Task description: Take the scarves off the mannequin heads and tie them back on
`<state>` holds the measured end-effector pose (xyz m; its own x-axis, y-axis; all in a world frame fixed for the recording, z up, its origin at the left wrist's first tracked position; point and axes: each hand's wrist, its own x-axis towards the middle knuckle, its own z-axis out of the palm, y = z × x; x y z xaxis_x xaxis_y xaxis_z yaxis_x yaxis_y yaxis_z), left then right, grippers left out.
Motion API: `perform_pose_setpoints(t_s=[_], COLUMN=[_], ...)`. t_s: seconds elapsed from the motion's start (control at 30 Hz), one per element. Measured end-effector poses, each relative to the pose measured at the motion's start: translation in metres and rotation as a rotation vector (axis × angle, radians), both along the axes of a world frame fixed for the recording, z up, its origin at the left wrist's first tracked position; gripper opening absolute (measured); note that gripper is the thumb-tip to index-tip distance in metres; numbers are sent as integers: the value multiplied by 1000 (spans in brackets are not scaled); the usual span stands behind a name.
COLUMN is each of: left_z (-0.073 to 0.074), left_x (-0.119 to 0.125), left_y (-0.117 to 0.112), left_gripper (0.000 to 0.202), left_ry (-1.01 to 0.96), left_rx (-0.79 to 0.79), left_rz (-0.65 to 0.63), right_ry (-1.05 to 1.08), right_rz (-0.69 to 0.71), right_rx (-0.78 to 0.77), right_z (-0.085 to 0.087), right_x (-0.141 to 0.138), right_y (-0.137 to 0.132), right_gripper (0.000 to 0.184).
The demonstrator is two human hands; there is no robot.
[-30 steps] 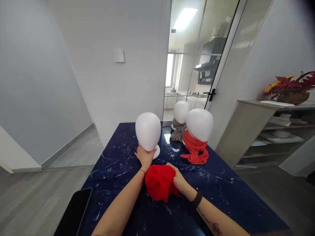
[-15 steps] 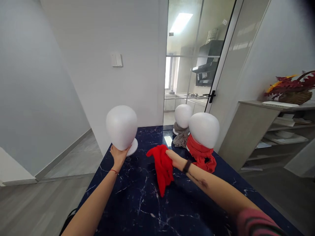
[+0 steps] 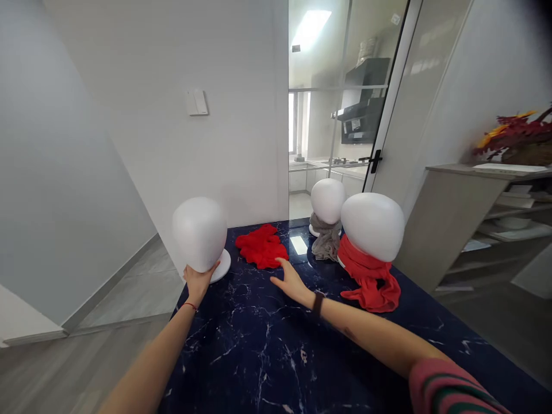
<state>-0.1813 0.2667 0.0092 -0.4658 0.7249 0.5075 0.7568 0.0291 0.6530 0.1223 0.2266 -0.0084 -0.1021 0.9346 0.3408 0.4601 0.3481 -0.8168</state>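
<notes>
Red cloth [image 3: 261, 246] lies crumpled on the dark marbled table [image 3: 267, 356], near its far edge; the right hand [image 3: 291, 280], at the cloth's 5 o'clock, is open with fingers spread, holding nothing, its fingertips just beside the cloth; the left hand [image 3: 199, 279], at the cloth's 8 o'clock, is clasped under a bare white mannequin head [image 3: 199, 233] at the table's left edge; at the cloth's 3 o'clock stand a grey-scarfed head [image 3: 328, 198] and, nearer, a red-scarfed head [image 3: 373, 224]

Bright, even daylight; ceiling-light glare on the tabletop [image 3: 297, 244]; wide-angle bending at edges; dark top-right corner.
</notes>
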Motion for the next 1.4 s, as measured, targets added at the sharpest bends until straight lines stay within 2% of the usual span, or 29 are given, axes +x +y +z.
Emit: perform_pose_setpoints(t_s=[0.07,0.13,0.27,0.33,0.47,0.7,0.87,1.1,1.23,1.4], left_z=[-2,-2,-4,-6,-9,-6,-11,-18,-20,-18], left_x=[-1,-2,-6,-9,-12,-12,-16,-18,-22,-14], left_y=[11,23,45,56,78,114,131,138,138,117], left_gripper=[79,85,93,94,98,106,112,115,111,108], left_ry=[1,5,-19,-43,-80,-99,-96,-164,-154,-128], left_rx=[-12,-21,-46,-63,-99,-151,-184,-233,-245,-226], left_rz=[-3,1,46,63,78,87,79,75,2,49], right_ry=[3,33,53,39,49,32,21,12,10,19], right_rz=[103,178,322,317,258,259,241,238,237,245], right_rx=[-32,-127,-336,-375,-360,-358,-357,-335,-324,-302], right_z=[-16,-23,-22,-21,-24,-22,-19,-23,-24,-24], right_x=[19,38,67,75,76,73,73,74,75,75], right_y=[-36,-69,-118,-129,-133,-128,-128,-127,-127,-127], right_gripper=[50,40,20,16,18,15,16,18,20,22])
